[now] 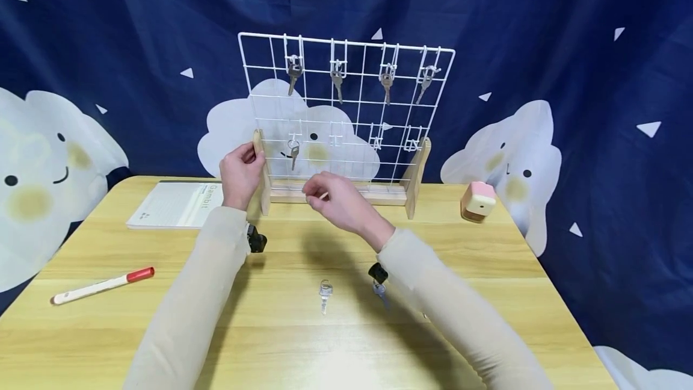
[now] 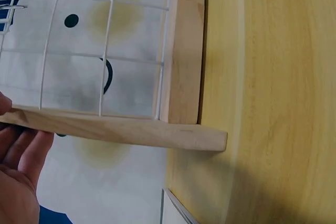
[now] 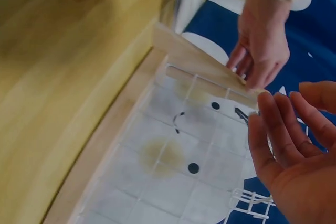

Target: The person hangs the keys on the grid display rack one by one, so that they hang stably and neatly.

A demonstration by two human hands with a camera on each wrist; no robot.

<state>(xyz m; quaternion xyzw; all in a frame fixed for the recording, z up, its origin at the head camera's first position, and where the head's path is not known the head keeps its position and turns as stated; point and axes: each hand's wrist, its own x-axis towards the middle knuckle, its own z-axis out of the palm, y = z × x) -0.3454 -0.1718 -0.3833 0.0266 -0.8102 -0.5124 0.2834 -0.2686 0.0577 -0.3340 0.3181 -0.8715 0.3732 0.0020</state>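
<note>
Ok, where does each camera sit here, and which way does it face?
Head: above the table, facing forward and down at the wire key rack; both sleeves and hands show.
Left wrist: close by the rack's wooden post; left hand at the edge.
Right wrist: looks along the rack; right hand near, left hand beyond.
All share the rack.

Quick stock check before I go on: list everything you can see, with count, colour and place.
wire grid rack: 1, white with wooden feet, back centre of table
hung keys: 5, metal; four on top row, one lower left
loose keys: 2, metal, front centre of table
notebook: 1, white, back left
marker: 1, white with red cap, front left
small block: 1, pink and cream, back right
table: 1, light wood
left hand: holds rack's left wooden foot
right hand: empty, before the rack
</note>
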